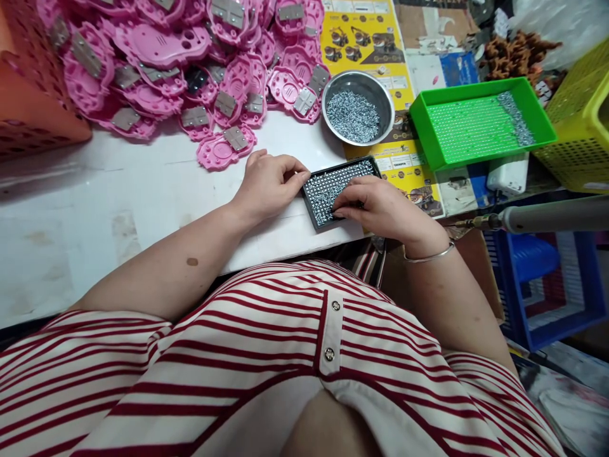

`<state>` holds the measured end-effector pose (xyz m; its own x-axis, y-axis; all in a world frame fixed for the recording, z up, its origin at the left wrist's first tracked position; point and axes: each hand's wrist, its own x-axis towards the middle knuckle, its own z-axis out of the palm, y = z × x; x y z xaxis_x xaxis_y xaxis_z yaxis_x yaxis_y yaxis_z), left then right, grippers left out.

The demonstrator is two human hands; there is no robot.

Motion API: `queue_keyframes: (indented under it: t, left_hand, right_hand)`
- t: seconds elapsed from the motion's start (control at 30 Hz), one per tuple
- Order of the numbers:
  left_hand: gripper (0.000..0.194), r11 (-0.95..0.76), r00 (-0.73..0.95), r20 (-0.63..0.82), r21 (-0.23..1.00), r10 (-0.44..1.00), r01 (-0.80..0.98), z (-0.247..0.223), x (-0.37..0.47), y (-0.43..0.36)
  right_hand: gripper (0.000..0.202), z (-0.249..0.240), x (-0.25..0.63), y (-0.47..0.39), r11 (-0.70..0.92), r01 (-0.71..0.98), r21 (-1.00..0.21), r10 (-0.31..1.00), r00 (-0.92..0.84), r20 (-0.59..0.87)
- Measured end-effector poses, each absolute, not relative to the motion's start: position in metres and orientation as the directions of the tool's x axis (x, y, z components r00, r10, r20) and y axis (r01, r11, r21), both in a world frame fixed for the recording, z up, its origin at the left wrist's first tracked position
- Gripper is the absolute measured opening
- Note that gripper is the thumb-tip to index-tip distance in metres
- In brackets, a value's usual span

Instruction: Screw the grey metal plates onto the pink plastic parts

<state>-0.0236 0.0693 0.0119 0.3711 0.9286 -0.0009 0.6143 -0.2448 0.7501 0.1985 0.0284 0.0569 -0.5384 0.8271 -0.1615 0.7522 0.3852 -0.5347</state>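
Left hand: at the far left corner of the black tray (pixel 308 204); the thumb and forefinger of the left hand (pixel 269 187) come near together there and touch its rim, but if they pinch it, I cannot tell.
Right hand: the right hand (pixel 380 206) is bent over the right part of this tray, fingers drawn together down among the small screws (pixel 328 197); if one is grasped, I cannot tell.
Black tray: lies slightly turned on the counter (pixel 61 216), near its front edge and close before the person's body; the right hand covers part of it.
Beyond the tray: a metal bowl (pixel 384 108) of screws stands just behind, on yellow printed cardboard (pixel 397 82).
Right side: a green tray (pixel 471 127) with screws gathered at its right end; next to it a yellow basket (pixel 571 149). A grey power screwdriver (pixel 547 214) points toward the right wrist, near it.
Left side: white surface extends from the left forearm to the orange basket (pixel 38 89).
Far side: piled pink plastic parts (pixel 162 47) limit the room behind the left hand; the nearest piece lies just beyond its knuckles.
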Motion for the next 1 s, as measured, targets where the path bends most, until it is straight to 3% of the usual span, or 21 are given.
queue_keyframes:
  t: [0.27, 0.4, 0.53, 0.8, 1.0]
  left_hand:
    - [0.022, -0.264, 0.373, 0.026, 0.75, 0.928, 0.606, 0.009, -0.024, 0.069]
    - [0.021, -0.257, 0.377, 0.008, 0.744, 0.926, 0.617, 0.012, -0.024, 0.069]
    - [0.021, -0.253, 0.374, 0.008, 0.75, 0.927, 0.611, 0.012, -0.024, 0.069]
    - [0.021, -0.251, 0.374, 0.001, 0.744, 0.927, 0.619, 0.011, -0.024, 0.069]
    - [0.022, -0.248, 0.373, -0.001, 0.745, 0.928, 0.619, 0.011, -0.024, 0.069]
  right_hand:
    - [0.018, 0.051, 0.178, 0.028, 0.476, 0.674, -0.564, 0.76, -0.638, -0.121]
    - [0.015, 0.057, 0.193, 0.036, 0.473, 0.731, -0.491, 0.754, -0.625, -0.203]
    - [0.017, 0.061, 0.191, 0.035, 0.45, 0.778, -0.439, 0.809, -0.563, -0.169]
    - [0.018, 0.059, 0.185, 0.03, 0.483, 0.797, -0.363, 0.8, -0.57, -0.187]
    - [0.018, 0.057, 0.179, 0.028, 0.48, 0.763, -0.433, 0.797, -0.585, -0.147]
